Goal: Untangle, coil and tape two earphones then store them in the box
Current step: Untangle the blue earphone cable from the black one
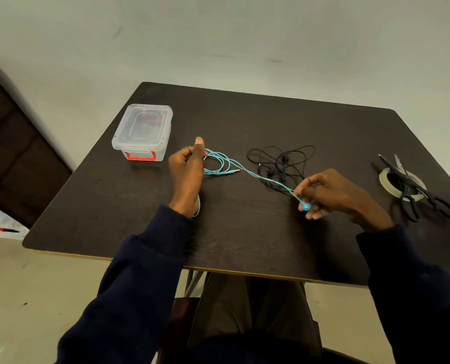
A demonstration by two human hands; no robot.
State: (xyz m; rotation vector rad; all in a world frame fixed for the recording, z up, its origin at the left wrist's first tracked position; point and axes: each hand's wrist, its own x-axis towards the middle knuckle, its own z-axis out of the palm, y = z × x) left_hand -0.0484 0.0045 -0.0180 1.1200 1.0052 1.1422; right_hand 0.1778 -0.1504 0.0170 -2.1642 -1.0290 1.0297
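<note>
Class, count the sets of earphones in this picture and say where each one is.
2. The turquoise wired earphones stretch between the left hand and right hand; the tangled black wired earphones lie on the dark wooden table beyond them. None appears hidden.

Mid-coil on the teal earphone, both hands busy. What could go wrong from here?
1. The teal earphone stretches from the left hand to the right hand across the tangled black earphone; pulling could snag the two together.
2. The loops at the left hand look loose, and the tape roll lies far right under the scissors, so the coil may spring apart while reaching.
3. The box has its lid on and needs a free hand.
</note>
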